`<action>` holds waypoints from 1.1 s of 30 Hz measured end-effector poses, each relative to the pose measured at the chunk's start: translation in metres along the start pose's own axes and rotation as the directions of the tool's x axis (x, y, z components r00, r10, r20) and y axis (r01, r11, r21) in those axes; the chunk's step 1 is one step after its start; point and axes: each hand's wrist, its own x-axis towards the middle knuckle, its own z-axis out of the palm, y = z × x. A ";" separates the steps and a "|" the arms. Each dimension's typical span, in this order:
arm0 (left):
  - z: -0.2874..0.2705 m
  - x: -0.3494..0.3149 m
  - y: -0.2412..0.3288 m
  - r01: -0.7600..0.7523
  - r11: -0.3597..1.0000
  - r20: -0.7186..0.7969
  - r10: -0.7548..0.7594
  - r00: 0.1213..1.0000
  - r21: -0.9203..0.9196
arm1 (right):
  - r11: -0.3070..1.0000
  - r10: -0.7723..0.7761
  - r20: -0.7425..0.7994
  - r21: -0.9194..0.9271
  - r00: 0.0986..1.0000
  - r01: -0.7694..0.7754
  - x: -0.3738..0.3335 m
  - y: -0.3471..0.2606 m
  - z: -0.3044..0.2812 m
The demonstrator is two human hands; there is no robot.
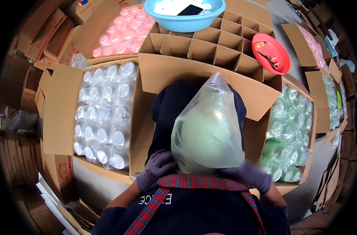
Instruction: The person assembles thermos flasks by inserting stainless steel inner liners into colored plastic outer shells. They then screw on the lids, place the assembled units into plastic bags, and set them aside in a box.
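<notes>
Clear plastic bag with pale green rounded object inside (210, 133), in person's lap. Left hand, grey-purple glove (159, 166), at bag's lower left edge; right hand, same glove, blurred (252, 175), by lower right; grips unclear. Ahead: brown cardboard box with divider grid (204, 51), light blue round basin (182, 24) at far side, red oval tray (281, 51) at right. Bagged white-lidded containers (104, 113) left, bagged green containers (290, 129) right, bagged pink items (125, 31) far left.
</notes>
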 end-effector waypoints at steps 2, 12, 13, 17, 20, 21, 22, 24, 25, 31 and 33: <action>-0.023 -0.005 0.009 -0.473 0.807 0.208 0.425 0.881 0.355 | 0.996 0.080 0.091 0.023 0.993 -0.082 -0.003 -0.007 -0.034; 0.012 0.040 0.000 -0.200 0.951 -0.214 0.251 0.944 0.235 | 0.697 -0.422 -0.119 -0.677 0.899 0.238 0.173 0.018 -0.014; 0.019 0.031 0.014 -0.265 0.953 -0.223 0.293 0.930 0.146 | 0.691 -0.454 -0.028 -0.641 0.891 0.332 0.169 -0.004 -0.024; 0.010 0.022 0.043 -0.463 0.880 0.088 0.456 0.886 0.103 | 0.846 -0.411 -0.308 -0.480 0.858 0.233 0.098 -0.005 -0.057; -0.001 0.059 0.056 -0.518 0.769 0.418 0.358 0.835 0.375 | 0.795 0.313 -0.478 -0.341 0.821 -0.501 -0.038 -0.036 -0.089; -0.006 0.065 0.045 -0.640 0.674 0.460 0.465 0.756 0.370 | 0.697 0.575 -0.507 -0.107 0.642 -0.709 -0.077 -0.055 -0.086; -0.011 0.070 0.047 -0.642 0.699 0.554 0.414 0.722 0.315 | 0.621 0.601 -0.588 -0.084 0.542 -0.779 -0.127 -0.068 -0.067; -0.024 0.082 0.057 -0.595 0.753 0.595 0.349 0.724 0.281 | 0.355 0.836 -0.498 0.166 0.233 -0.920 -0.196 -0.103 -0.042; -0.033 0.089 0.060 -0.606 0.735 0.570 0.368 0.734 0.306 | 0.208 0.920 -0.377 0.238 0.107 -0.949 -0.221 -0.111 -0.027; -0.053 0.146 0.092 -0.636 0.586 0.443 0.457 0.771 0.502 | -0.301 0.953 -0.082 -0.121 -0.293 -0.946 -0.318 -0.064 0.146; -0.057 0.147 0.094 -0.635 0.553 0.413 0.484 0.772 0.539 | -0.385 0.922 -0.187 -0.344 -0.339 -0.856 -0.333 -0.033 0.238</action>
